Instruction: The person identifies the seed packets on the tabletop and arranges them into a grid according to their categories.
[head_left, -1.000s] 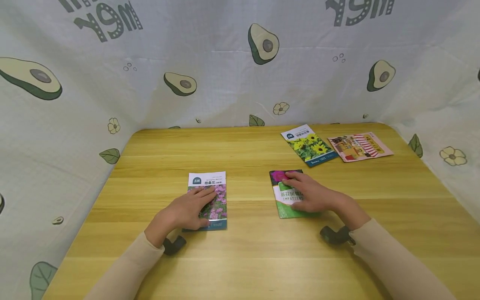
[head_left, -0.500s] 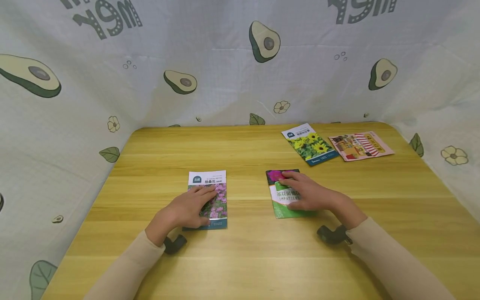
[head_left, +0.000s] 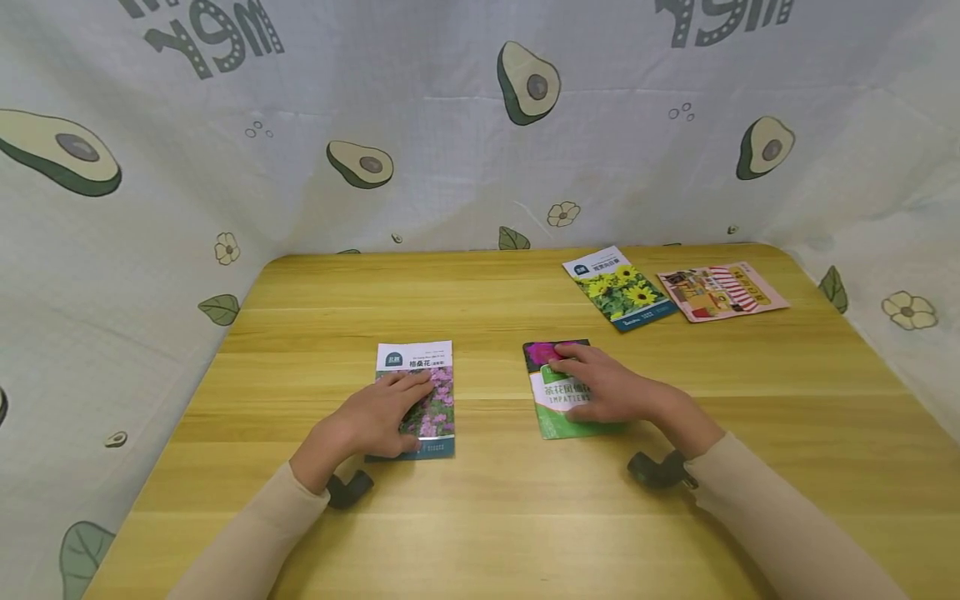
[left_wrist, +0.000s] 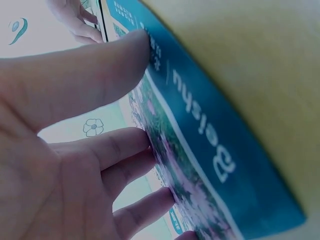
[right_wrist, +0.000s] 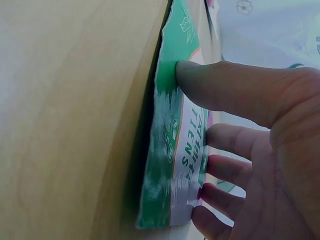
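My left hand point(head_left: 375, 417) rests its fingertips on a seed packet with pink flowers point(head_left: 442, 408), which lies flat on the table. In the left wrist view, the thumb touches the blue bottom band of that packet point(left_wrist: 210, 135). To the right, my right hand point(head_left: 611, 390) presses its fingertips on a green and white Impatiens seed packet point(head_left: 555, 421), covering its right side. From the right wrist view, thumb and fingers point(right_wrist: 225, 137) touch the top face of this packet point(right_wrist: 162, 145), straight rather than curled round it.
A packet with yellow flowers point(head_left: 622, 292) lies at the back right of the wooden table point(head_left: 495, 517). Beside it is a pink packet with a striped awning picture point(head_left: 723, 292). An avocado-print cloth point(head_left: 450, 100) hangs behind the table.
My right hand has slid the Impatiens packet leftward over the table, closer to the pink-flower packet. The left hand and its packet stay in place.
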